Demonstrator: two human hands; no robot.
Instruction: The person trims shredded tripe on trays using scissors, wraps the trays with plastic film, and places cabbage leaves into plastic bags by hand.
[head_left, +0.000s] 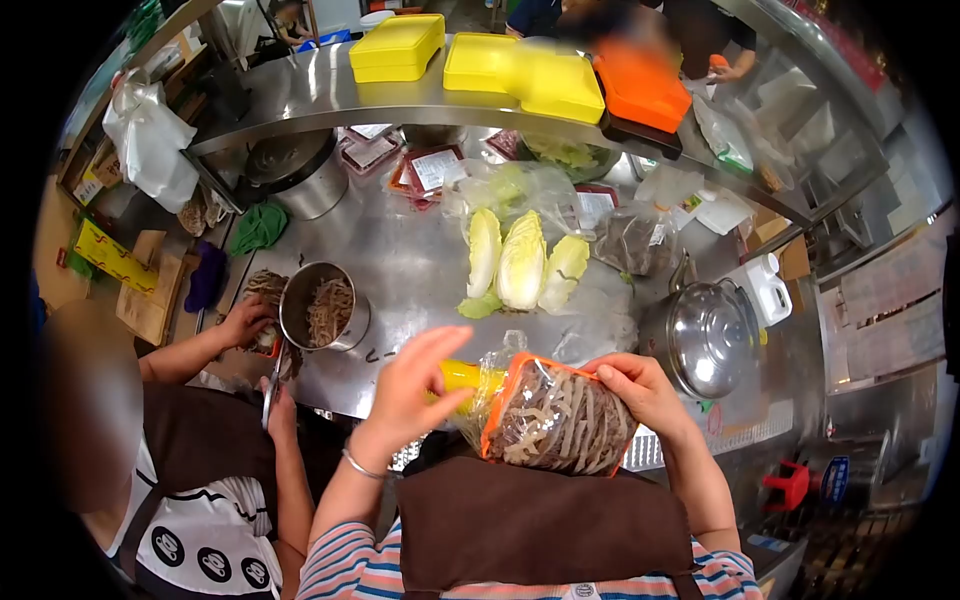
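A clear plastic bag with an orange edge, full of brownish strips (560, 420), is held in front of the brown apron. My right hand (640, 392) grips its upper right corner, thumb on top. On the other side, my left hand (415, 385) is beside the bag's left end, fingers apart, next to a yellow object (463, 380) partly covered by crinkled clear plastic. Whether the left hand touches that yellow object is unclear. Cabbage pieces (522, 262) lie on the steel table (410, 260) beyond the bag.
At the left, a co-worker's hands (247, 320) hold scissors (270, 398) and strips near a steel pot (325, 306). A lidded pot (705, 340) and white jug (768, 290) stand right. Yellow boxes (398, 48) and an orange box (640, 88) sit on the raised shelf.
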